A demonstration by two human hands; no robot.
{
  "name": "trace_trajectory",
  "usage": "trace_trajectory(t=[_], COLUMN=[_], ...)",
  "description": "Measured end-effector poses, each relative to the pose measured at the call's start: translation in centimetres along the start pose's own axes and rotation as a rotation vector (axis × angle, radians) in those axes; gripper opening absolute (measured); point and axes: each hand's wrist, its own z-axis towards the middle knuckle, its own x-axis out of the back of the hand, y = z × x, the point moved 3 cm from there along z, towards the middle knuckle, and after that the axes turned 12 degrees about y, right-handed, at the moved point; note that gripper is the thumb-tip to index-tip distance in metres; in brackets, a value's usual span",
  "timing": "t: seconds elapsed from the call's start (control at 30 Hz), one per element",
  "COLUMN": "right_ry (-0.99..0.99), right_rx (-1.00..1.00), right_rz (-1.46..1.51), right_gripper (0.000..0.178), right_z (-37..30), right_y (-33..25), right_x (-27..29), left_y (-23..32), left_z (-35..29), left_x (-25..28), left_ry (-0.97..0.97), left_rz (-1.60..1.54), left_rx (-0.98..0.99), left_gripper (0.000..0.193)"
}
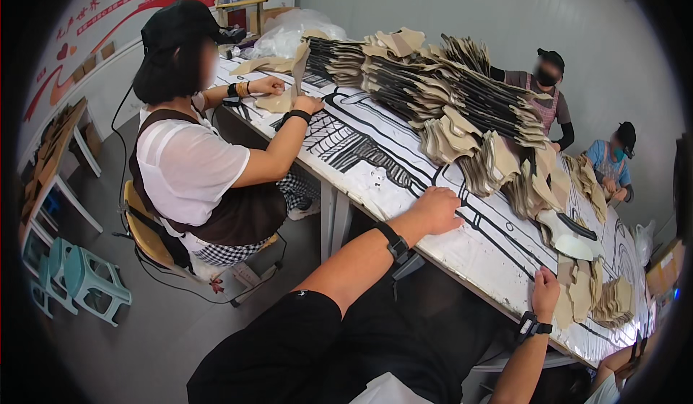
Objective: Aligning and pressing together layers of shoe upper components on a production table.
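Observation:
My left hand [438,211] rests on the table [462,256] near its front edge, fingers lying on the black-and-white patterned top. It holds nothing that I can see. Farther right, my right hand [546,293] sits at the table edge with its fingers curled in; whatever may be inside is hidden. Just beyond it lie flat beige cut pieces [574,292] and a small layered beige stack [613,303]. A white curved object with a black handle-like strip [574,238] lies on the pieces above my right hand.
Tall stacks of beige and black cut pieces [447,94] run along the table's far side. At left, a seated co-worker [195,144] handles a beige piece [299,65]. Two co-workers [545,90] sit across. Green stools [94,281] stand on the floor at left.

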Motion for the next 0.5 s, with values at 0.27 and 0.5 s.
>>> trace_trajectory(t=[0.27,0.5], right_ry=[0.031,0.029], right_rx=[0.000,0.006], right_rz=[-0.002,-0.019], right_gripper=[0.030,0.029], right_z=[0.0,-0.1], right_y=[-0.3,-0.5], right_x=[0.0,0.1], left_y=[0.1,-0.4], left_z=[0.0,-0.3], left_x=[-0.1,-0.4], left_ry=[0.137,0.153], left_rz=[0.027,0.012], left_rx=[-0.073,-0.085], left_gripper=[0.038,0.038])
